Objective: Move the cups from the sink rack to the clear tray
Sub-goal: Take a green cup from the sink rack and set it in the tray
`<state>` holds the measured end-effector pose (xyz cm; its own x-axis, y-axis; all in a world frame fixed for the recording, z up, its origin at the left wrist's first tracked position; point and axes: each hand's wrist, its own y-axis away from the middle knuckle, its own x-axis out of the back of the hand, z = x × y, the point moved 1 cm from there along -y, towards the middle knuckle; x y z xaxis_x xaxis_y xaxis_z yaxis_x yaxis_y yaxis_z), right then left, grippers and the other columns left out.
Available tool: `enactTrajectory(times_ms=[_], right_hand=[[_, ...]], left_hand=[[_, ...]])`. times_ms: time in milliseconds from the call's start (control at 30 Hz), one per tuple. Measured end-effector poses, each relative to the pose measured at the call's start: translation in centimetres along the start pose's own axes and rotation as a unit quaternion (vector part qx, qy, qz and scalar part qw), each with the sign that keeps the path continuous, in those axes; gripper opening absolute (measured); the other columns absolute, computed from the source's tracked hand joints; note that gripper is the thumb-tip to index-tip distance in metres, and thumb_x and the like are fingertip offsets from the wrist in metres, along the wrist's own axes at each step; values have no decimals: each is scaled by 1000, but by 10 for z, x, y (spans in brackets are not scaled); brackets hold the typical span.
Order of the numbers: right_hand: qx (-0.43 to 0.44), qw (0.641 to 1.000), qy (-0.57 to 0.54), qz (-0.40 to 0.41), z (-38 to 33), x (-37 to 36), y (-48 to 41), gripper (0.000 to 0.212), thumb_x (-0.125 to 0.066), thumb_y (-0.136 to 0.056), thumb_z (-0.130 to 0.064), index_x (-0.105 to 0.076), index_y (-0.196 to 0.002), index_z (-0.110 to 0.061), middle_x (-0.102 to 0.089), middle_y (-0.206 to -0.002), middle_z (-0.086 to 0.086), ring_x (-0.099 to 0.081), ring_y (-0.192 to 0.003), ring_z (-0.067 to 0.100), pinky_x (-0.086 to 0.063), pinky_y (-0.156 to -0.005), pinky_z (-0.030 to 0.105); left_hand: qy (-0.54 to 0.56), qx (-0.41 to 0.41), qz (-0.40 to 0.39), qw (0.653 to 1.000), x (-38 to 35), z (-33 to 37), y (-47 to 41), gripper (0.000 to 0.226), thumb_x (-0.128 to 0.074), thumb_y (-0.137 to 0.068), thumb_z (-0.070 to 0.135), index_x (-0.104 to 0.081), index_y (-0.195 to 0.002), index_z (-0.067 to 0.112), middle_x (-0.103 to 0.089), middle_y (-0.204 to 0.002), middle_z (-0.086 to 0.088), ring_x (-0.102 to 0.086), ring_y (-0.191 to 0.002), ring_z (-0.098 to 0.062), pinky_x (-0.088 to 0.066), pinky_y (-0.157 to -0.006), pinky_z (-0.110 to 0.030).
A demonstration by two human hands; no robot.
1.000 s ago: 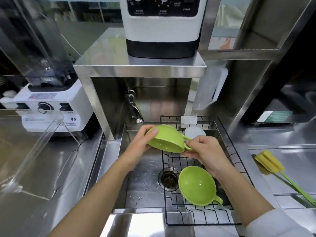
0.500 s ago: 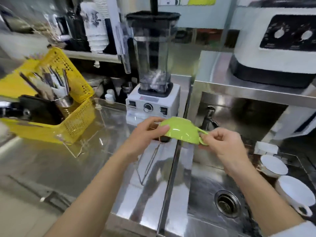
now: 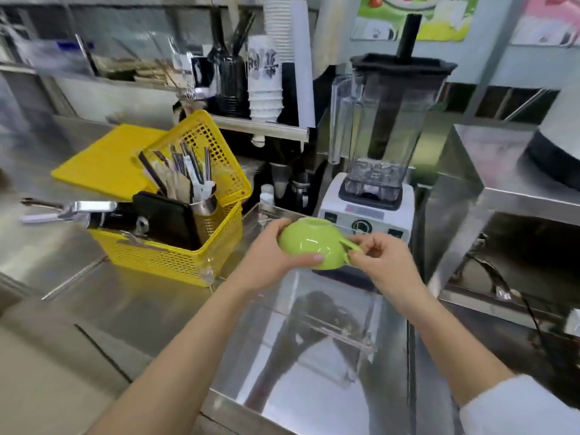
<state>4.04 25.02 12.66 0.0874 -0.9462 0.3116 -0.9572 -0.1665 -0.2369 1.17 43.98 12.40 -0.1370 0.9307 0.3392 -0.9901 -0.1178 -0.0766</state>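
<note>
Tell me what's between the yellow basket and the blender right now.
In the head view, the green cup, upside down and held by the left hand and right hand, sits between the yellow basket and the blender, over the clear tray.

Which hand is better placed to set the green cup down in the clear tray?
Probably the left hand: it cups the inverted green cup's bowl directly above the clear tray, while the right hand only pinches the handle.

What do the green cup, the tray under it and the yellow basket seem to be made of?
Green cup: probably glazed ceramic, since it is glossy with soft highlights, though hard plastic is possible.
Tray: clear plastic, likely acrylic; the steel counter shows through it.
Yellow basket: moulded plastic with a matte finish and a perforated grid wall.
</note>
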Motion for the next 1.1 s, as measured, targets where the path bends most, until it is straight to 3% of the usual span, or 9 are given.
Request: enactTrajectory(times_ms=[133, 267, 333, 533, 667, 800, 900, 1000, 1100], right_hand=[[-31, 996, 1, -82, 9, -29, -23, 35, -62, -69, 12, -44, -50, -12, -67, -91, -1, -63, -91, 20, -47, -89, 35], [-25, 992, 59, -110, 13, -39, -29, 23, -64, -69, 10, -50, -57, -3, -62, -104, 9, -59, -96, 17, -45, -75, 8], [-27, 991, 74, -108, 17, -49, -35, 20, -66, -70, 7, -52, -59, -2, -56, -102, 2, -55, -95, 13, -45, -71, 4], [-50, 985, 87, -141, 24, -75, -43, 35, -70, -69, 2, -45, -52, -15, -39, -115, 3, -49, -105, 18, -44, -94, 32], [-39, 984, 89, -152, 25, -83, -47, 35, -72, -67, -1, -44, -52, -16, -40, -125, -1, -45, -117, 16, -35, -95, 26], [-26, 977, 99, -187, 20, -88, -48, 28, -77, -68, -17, -52, -56, -16, -49, -123, 2, -48, -85, 9, -35, -77, 24], [-18, 978, 116, -174, 18, -91, -47, 15, -73, -74, -19, -62, -76, -9, -57, -97, -1, -44, -66, -2, -32, -62, 16], [-47, 988, 66, -132, 20, -95, -47, 17, -63, -78, -9, -59, -94, -14, -64, -106, 3, -60, -97, 10, -47, -86, 26], [-78, 988, 11, -129, 22, -97, -46, 26, -55, -76, 0, -54, -86, -23, -63, -117, 9, -59, -111, 19, -48, -96, 39]], left_hand=[[-46, 1, -9, 999, 21, -19, -11, 93, -87, -45, 37, -43, -126, 22, -53, -122, 1, -54, -111, -17, -46, -97, -36], [-121, 5, -56, 991, 29, -32, -19, 91, -87, -56, 30, -36, -132, 20, -50, -124, 2, -50, -110, -16, -42, -96, -32], [-131, 16, -83, 988, 38, -36, -29, 94, -84, -60, 31, -31, -137, 22, -47, -133, 0, -47, -114, -16, -41, -98, -33], [-221, -7, -134, 966, 56, -41, -54, 97, -80, -67, 29, -22, -144, 20, -26, -140, 0, -30, -125, -14, -24, -106, -27], [-229, -9, -106, 968, 59, -46, -62, 90, -79, -69, 22, -27, -143, 26, -25, -120, 3, -24, -115, -10, -21, -110, -30], [-217, -12, -73, 973, 62, -47, -62, 74, -71, -77, 12, -35, -140, 27, -36, -120, -3, -42, -115, -20, -34, -105, -32], [-203, -5, -46, 978, 61, -39, -58, 52, -54, -89, 14, -38, -138, 20, -44, -130, -3, -44, -120, -20, -34, -100, -29], [-116, 19, -36, 992, 58, -28, -53, 40, -42, -96, 23, -39, -136, 16, -41, -117, 10, -38, -108, -7, -27, -84, -17], [-80, 16, -17, 997, 54, -25, -50, 41, -37, -98, 29, -39, -135, 13, -35, -112, 11, -31, -106, -2, -25, -66, -12]])
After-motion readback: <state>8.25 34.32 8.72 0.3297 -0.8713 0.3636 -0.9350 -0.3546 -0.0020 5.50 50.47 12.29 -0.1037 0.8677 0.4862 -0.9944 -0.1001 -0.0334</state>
